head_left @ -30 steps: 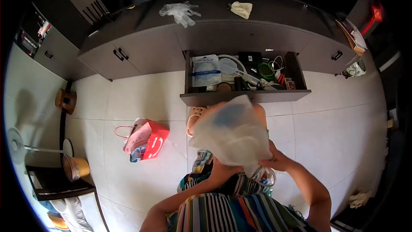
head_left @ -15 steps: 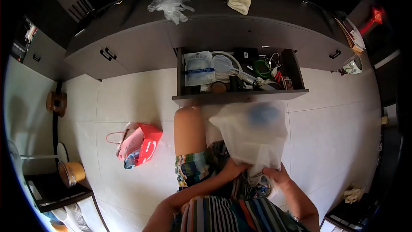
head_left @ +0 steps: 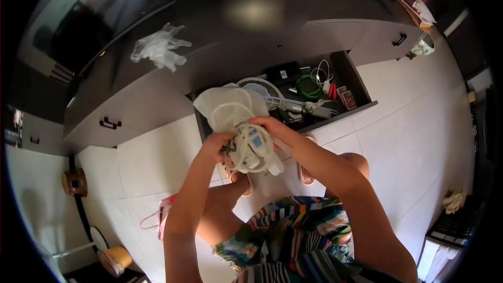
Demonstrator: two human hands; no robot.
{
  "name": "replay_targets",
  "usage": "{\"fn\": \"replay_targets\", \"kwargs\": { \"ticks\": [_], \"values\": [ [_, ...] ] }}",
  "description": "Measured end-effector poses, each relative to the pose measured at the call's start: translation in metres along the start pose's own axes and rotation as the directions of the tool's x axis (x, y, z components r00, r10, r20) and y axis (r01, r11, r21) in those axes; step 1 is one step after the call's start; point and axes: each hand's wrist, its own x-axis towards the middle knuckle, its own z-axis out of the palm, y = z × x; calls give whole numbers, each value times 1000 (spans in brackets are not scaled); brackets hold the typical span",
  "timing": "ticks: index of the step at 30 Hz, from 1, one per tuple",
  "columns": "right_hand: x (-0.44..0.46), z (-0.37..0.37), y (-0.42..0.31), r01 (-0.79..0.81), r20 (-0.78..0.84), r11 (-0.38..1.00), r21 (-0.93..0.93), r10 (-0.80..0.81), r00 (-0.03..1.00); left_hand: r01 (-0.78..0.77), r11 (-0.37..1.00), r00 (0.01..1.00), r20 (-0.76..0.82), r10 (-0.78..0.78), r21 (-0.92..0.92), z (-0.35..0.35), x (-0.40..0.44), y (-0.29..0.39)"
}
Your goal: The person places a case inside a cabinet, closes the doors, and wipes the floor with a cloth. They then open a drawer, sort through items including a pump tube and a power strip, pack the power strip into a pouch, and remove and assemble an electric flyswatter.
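A whitish translucent plastic bag (head_left: pixel 222 102) hangs over the left part of the open drawer (head_left: pixel 335 120). Below its upper part a coiled bundle of white cable (head_left: pixel 255 149) shows, with a white piece bearing a blue label. My left hand (head_left: pixel 219 145) is closed at the bundle's left side, beside a dark thin cord. At the upper right, my right hand (head_left: pixel 270 127) grips bag and bundle together. Whether the bundle lies inside the bag or against it I cannot tell. The bag covers the drawer's left contents.
In the drawer lie a white racket (head_left: pixel 277 93), a green cable (head_left: pixel 309 86), a black box (head_left: pixel 283 72) and red card packs (head_left: pixel 346 98). Clear plastic gloves (head_left: pixel 161 47) rest on the cabinet top. A red bag (head_left: pixel 165 212) stands on the floor, partly behind my left arm.
Bag and hands have moved from my lap up and left to the drawer's front. The white cable bundle now shows clearly between my hands. The view has turned and shifted.
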Motion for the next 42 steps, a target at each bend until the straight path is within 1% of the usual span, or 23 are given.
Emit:
{"fn": "replay_targets", "kwargs": {
  "ticks": [3, 7, 11, 14, 18, 19, 21, 22, 23, 24, 26, 27, 28, 30, 31, 32, 33, 34, 35, 36, 38, 41, 42],
  "values": [
    [62, -30, 1, -14, -14, 997, 78, 15, 1000, 25, 995, 992, -122, -13, 101, -23, 55, 18],
    [115, -59, 0, -27, -66, 994, 107, 34, 997, 58, 997, 982, -184, -47, 52, -43, 114, 27],
    [156, -93, 17, 0, -107, 1000, -28, -2, 994, -64, 996, 973, -226, 46, -70, -57, 152, 1],
    [186, -107, 34, -69, -63, 991, 117, 76, 995, -155, 986, 966, -217, 139, -60, -74, 173, -6],
    [233, -122, 59, 61, -42, 978, 199, -54, 998, -247, 962, 930, -250, 270, 119, -90, 193, 1],
    [238, -121, 61, 152, -128, 984, 88, -140, 982, -129, 941, 897, -368, 245, 313, -84, 193, 8],
    [249, -115, 64, 299, -259, 941, -156, -331, 907, 178, 778, 769, -579, 272, 603, -67, 189, 19],
    [260, -111, 70, 362, -235, 929, -74, -369, 899, -32, 584, 666, -419, 617, 811, -59, 181, 15],
    [271, -108, 77, 420, -220, 907, 15, -407, 887, -181, 288, 482, -171, 859, 940, -50, 171, 5],
    [276, -112, 86, 470, -219, 876, 104, -441, 870, -255, -59, 252, 125, 960, 965, -43, 162, -2],
    [253, -118, 85, 316, -181, 890, -328, -387, 904, -136, -308, 431, 336, 837, 942, -25, 156, 10],
    [240, -121, 74, 215, -167, 817, -536, -352, 921, -102, -432, 507, 420, 753, 896, -16, 163, 18],
    [228, -119, 58, 110, -158, 694, -712, -311, 937, -27, -455, 506, 405, 762, 890, -21, 187, 16],
    [210, -112, 30, -88, -167, 340, -936, -210, 963, 124, -467, 704, 255, 663, 876, -24, 208, 23],
    [192, -122, 16, -55, -90, 170, -984, -210, 974, 134, -462, 725, 232, 649, 877, -24, 212, 25],
    [169, -143, 0, -13, -11, -8, -1000, -195, 981, 145, -456, 743, 207, 636, 878, -22, 214, 28],
    [156, -176, -6, -42, 10, -144, -989, -345, 939, 161, -450, 762, 179, 622, 878, -23, 215, 30],
    [122, -186, -35, -63, -4, -134, -989, -398, 917, 149, -450, 760, 190, 622, 881, -26, 220, 30],
    [103, -207, -50, -219, -76, -276, -936, -448, 891, 144, -445, 753, 194, 629, 884, -29, 226, 30],
    [90, -239, -53, -263, -100, -261, -929, -505, 857, 142, -444, 744, 201, 637, 884, -30, 230, 30],
    [72, -239, -67, -493, -374, -309, -813, -372, 850, 115, -422, 763, 192, 617, 900, -28, 233, 33],
    [81, -264, -40, -422, -173, -606, -674, -426, 888, 140, -412, 793, 148, 591, 901, -24, 226, 37],
    [88, -269, -35, -446, -202, -613, -652, -427, 881, 156, -412, 804, 127, 581, 898, -21, 222, 36]
  ]
}}
